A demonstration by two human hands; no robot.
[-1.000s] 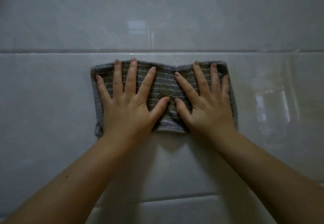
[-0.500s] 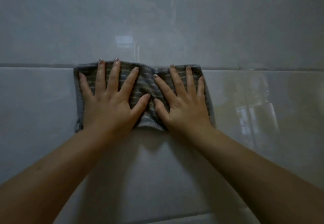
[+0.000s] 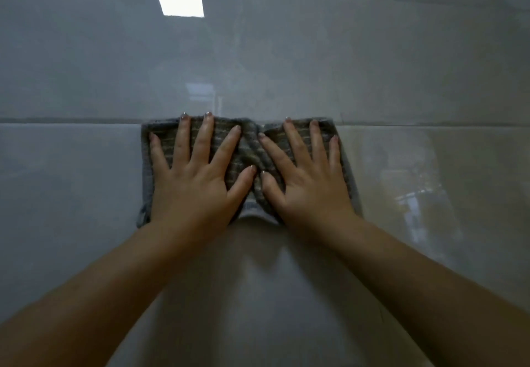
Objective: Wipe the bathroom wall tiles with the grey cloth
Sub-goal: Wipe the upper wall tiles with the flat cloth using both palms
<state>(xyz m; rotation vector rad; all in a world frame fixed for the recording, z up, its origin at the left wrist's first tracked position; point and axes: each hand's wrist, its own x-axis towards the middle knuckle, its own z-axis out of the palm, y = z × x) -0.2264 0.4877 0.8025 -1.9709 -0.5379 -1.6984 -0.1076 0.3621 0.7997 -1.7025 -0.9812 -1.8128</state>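
I see the left hand [image 3: 195,186] and right hand [image 3: 307,186] pressed flat, fingers spread, on the grey cloth [image 3: 246,150], covering its left and right halves. The cloth lies against the wall tiles [image 3: 86,183], its top edge at the grout line [image 3: 71,120].

1. Nothing readable is showing: no text, label, brand, number or sign.
2. The grey cloth [image 3: 249,148] is carrying only pale woven stripes, and the wall tiles [image 3: 286,65] are bearing only reflections.
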